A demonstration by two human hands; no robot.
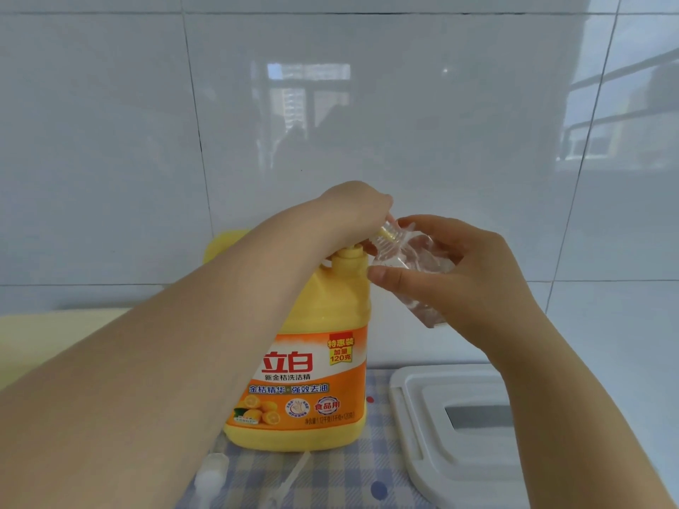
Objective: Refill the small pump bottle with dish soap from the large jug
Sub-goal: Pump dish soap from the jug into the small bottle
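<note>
The large yellow jug (312,361) with an orange label stands upright on the checked cloth. My left hand (352,211) is closed over the jug's pump top, which it mostly hides. My right hand (459,277) holds the small clear bottle (411,259) tilted, its ribbed open neck right at the jug's pump nozzle. No soap shows clearly inside the bottle. A white pump head (211,472) and its thin tube (294,472) lie on the cloth in front of the jug.
A white plastic lid or box (459,435) lies at the right on the blue checked cloth (374,468). A yellow object (220,244) sits behind the jug against the tiled wall. A pale yellow surface (55,332) lies to the left.
</note>
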